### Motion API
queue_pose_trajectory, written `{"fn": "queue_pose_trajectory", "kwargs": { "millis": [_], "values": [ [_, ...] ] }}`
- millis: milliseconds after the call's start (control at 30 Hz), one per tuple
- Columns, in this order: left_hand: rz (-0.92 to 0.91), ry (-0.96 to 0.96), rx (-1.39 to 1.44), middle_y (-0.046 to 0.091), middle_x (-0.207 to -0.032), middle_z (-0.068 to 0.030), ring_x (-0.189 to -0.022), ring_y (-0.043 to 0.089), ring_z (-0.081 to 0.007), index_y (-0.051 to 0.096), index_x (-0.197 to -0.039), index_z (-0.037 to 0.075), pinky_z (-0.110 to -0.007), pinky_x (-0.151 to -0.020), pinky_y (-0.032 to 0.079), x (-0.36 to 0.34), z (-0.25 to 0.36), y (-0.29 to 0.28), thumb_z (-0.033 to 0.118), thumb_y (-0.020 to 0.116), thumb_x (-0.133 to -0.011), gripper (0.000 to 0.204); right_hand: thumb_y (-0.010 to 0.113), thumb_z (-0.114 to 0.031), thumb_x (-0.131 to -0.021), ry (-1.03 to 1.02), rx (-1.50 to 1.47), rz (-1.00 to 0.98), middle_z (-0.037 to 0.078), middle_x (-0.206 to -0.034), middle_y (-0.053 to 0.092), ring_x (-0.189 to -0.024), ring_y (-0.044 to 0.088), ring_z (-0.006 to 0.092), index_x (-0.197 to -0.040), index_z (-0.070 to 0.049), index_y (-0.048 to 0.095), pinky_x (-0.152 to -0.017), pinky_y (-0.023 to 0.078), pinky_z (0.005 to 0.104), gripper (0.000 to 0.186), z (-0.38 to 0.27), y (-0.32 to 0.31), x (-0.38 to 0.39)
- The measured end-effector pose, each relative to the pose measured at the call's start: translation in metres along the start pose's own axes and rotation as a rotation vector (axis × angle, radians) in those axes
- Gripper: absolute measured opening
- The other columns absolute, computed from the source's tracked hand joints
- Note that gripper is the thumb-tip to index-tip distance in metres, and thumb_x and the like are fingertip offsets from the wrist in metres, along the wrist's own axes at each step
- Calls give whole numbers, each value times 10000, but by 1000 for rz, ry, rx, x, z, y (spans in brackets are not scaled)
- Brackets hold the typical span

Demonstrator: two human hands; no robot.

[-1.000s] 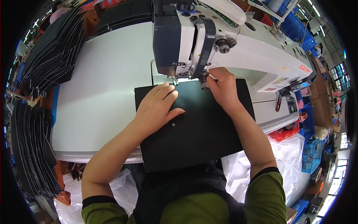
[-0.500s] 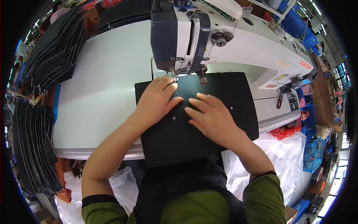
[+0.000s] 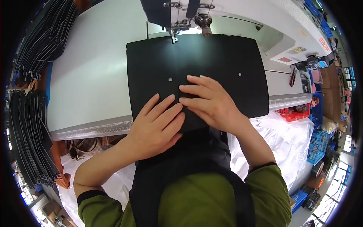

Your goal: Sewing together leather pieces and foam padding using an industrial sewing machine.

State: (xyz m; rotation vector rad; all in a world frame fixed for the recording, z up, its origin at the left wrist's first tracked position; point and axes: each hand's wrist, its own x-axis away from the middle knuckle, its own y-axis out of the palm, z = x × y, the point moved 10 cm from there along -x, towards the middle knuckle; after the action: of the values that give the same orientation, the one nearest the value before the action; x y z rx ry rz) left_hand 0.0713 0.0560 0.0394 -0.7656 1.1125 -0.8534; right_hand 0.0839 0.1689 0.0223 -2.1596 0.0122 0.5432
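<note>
A black flat panel (image 3: 223, 56) with two small holes lies on the white sewing machine table, its far edge under the presser foot (image 3: 174, 37) of the sewing machine (image 3: 280, 26). My left hand (image 3: 157, 126) rests on the panel's near left part, fingers stretched out. Close beside it, my right hand (image 3: 215, 102) lies on the near middle of the panel with its fingers extended, pointing left. Neither hand grips anything. The machine's lamp lights the panel near the needle.
Stacks of black panels (image 3: 30, 140) stand at the left of the white table (image 3: 90, 72). A ruler strip (image 3: 94, 130) runs along its front edge. White plastic sheeting (image 3: 268, 147) hangs below. At the right are a red basket (image 3: 293, 113) and a blue crate (image 3: 317, 147).
My left hand has come back from beside the presser foot to the panel's near part. My right hand stays on the panel, now nearer its front edge. The view has tipped downward.
</note>
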Motion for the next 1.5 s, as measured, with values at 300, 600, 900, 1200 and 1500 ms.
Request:
{"fn": "queue_pose_trajectory", "kwargs": {
  "millis": [300,600,900,1200,1500],
  "values": [
    [23,-14,-184,645,-1143,-133,-1161,623,-299,677,-967,37,-478,-1001,485,-7,19,12,60,678,-808,160,720,-98,-869,20,-33,-3,51,-1320,682,-1360,542,285,-1135,-78,752,-1149,399,442,268,-3,3,5],
    [42,13,-183,652,-1194,-135,-1149,642,-292,690,-1024,18,-459,-991,493,18,19,2,84,685,-830,204,709,-111,-875,-38,45,-35,32,-1314,685,-1339,560,281,-1166,-74,732,-1139,411,435,294,-12,2,8],
    [-35,17,-99,653,-1287,-102,-1202,628,-277,695,-1144,15,-431,-1002,485,24,2,-6,105,680,-876,283,685,-114,-883,-221,213,-181,21,-1283,692,-1274,601,283,-1144,-63,719,-1058,478,409,268,-36,1,11],
    [-102,-39,4,659,-1302,-41,-1264,581,-277,715,-1169,94,-421,-1043,451,16,-24,-7,110,673,-872,300,686,-102,-861,-227,179,-200,28,-1303,680,-1257,607,288,-1164,-59,706,-1018,495,399,307,-24,0,-1],
    [-89,-50,44,668,-1307,-31,-1302,555,-273,731,-1158,107,-416,-1067,435,2,-53,-6,120,677,-846,318,688,-86,-849,-222,201,-191,22,-1321,675,-1277,591,289,-1184,-56,703,-1034,485,390,336,-9,-4,-22]
  ]
}}
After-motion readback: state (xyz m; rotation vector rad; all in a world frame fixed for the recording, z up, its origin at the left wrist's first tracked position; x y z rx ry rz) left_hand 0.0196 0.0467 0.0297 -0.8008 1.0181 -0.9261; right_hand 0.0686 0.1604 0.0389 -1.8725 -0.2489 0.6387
